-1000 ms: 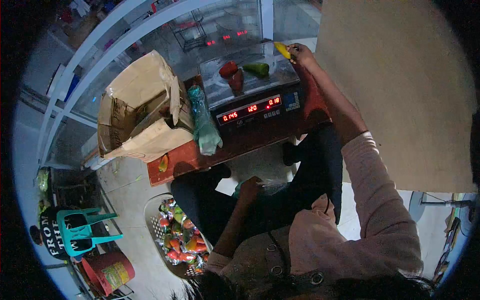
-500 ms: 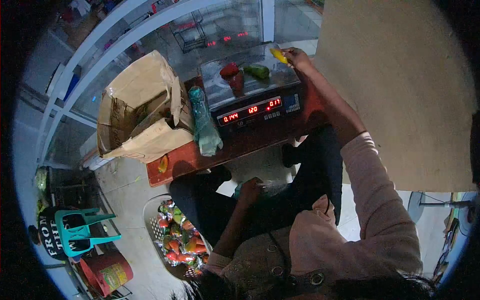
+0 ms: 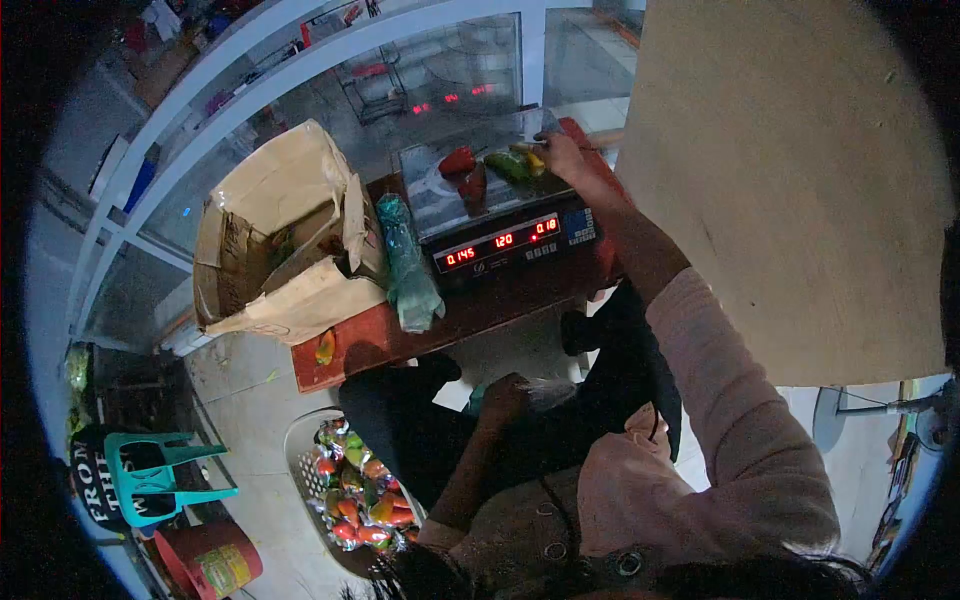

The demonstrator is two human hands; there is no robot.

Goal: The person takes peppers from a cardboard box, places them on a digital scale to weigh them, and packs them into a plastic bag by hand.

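My right hand [image 3: 562,158] reaches over the metal plate of a digital scale [image 3: 425,165], fingers closed around a small yellow pepper [image 3: 537,163]. That pepper is right beside a green pepper [image 3: 508,166] on the plate. A red pepper [image 3: 457,160] rests further left, with a darker red shape below it that may be its reflection. Red digits on the scale's display [image 3: 503,240] read 0.145, 1.20 and 0.18. My left hand [image 3: 505,398] stays low over my lap, closed on a clear plastic bag [image 3: 550,394], partly in shadow.
On the red bench [image 3: 370,335], an open cardboard box [image 3: 300,290] and a rolled green plastic bundle [image 3: 408,265] stand left of the scale. A small orange pepper [image 3: 325,347] lies near the bench edge. Below are a basket [image 3: 300,435] of wrapped peppers, a teal stool [image 3: 150,455] and a red bucket [image 3: 185,555].
My right hand has lowered the yellow pepper leftward and down beside the green one. The display went from 0.144 to 0.145 and from 0.17 to 0.18. My left hand keeps its place.
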